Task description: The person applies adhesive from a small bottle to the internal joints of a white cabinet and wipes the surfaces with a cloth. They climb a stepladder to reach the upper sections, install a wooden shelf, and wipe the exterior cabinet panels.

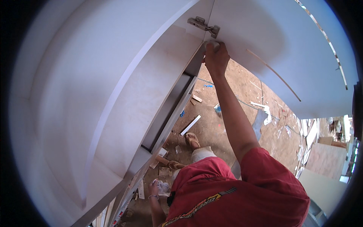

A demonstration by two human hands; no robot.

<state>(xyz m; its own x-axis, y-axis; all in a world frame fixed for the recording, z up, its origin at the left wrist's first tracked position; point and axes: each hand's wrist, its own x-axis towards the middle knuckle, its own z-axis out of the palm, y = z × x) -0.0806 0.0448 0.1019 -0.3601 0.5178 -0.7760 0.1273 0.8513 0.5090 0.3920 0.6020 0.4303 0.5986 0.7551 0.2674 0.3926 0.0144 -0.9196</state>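
White panels fill most of my view, a tall cabinet [94, 94] curving away on my left and its open door [272, 49] swinging out on my right. My right hand [216, 57] is up high, fingers curled and closed on a small pale object [211, 44] that I press against the door's lower edge; what it is, I cannot tell, it is mostly hidden under my knuckles. Just above that hand, nearly touching it, sits the metal hinge [203, 25], bridging the cabinet side and the door. So the hinge lies right over my fingertips, a little to the left.

My left hand [155, 187] hangs low by my hip, fingers closed around a crumpled white rag [164, 188]. It is well apart from the hinge, down near the cabinet's base.

Below me, red-brown dirt floor [211, 113] littered with offcuts: a white strip [190, 125] lies near my sandalled foot [192, 140], and a thin curved sliver of edging [274, 73] shows against the door panel. Boards [325, 159] lean off to the far right
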